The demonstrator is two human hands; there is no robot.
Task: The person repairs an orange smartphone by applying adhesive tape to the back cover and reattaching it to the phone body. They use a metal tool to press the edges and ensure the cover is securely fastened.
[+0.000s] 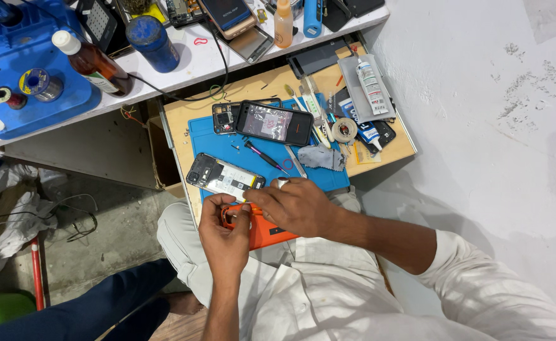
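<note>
My left hand [226, 238] and my right hand [293, 205] meet over an orange phone case [266, 232] resting on my lap, fingers pinching at its upper left corner. Just above my hands lies an opened phone [225, 176] with its back removed and its battery exposed, on a blue work mat [202, 136]. A second phone [273, 122], dark screen up, sits further back on the mat. A small screwdriver [264, 156] lies between the two phones.
Glue tubes [370, 84], a tape roll [344, 129], a grey cloth [321, 158] and tweezers crowd the right side of the wooden pull-out board. The white bench above holds a blue bottle [153, 42], a brown bottle [93, 61], a blue tray [31, 76] and more phones.
</note>
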